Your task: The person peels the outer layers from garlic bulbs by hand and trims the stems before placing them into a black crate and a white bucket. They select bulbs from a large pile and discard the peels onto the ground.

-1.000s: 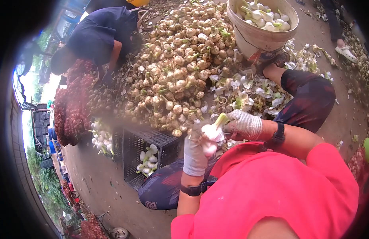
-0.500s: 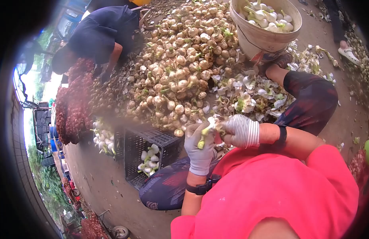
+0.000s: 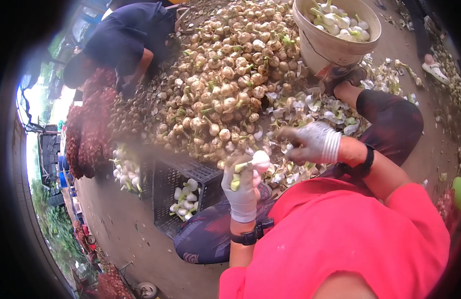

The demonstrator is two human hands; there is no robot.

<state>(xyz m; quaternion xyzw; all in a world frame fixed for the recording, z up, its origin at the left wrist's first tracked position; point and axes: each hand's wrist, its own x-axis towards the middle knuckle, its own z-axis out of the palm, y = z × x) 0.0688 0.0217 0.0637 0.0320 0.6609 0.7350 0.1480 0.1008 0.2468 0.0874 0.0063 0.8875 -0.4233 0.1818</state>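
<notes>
A peeled white garlic bulb (image 3: 259,160) with its green stalk is being gripped by the closed fingers of the gloved left hand (image 3: 242,187), just above the black crate (image 3: 176,185). The gloved right hand (image 3: 312,143) is being held just beside it, fingers curled, pinching a scrap of peel. The garlic heap (image 3: 225,79) is crowding the far edge; bare ground is lying open at the left.

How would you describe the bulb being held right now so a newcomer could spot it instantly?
Start at the big heap of unpeeled bulbs, then drop to the black crate at its near edge. Just right of it, the gloved left hand grips one bulb: clean white, with a green stem, unlike the brownish heap.
</notes>
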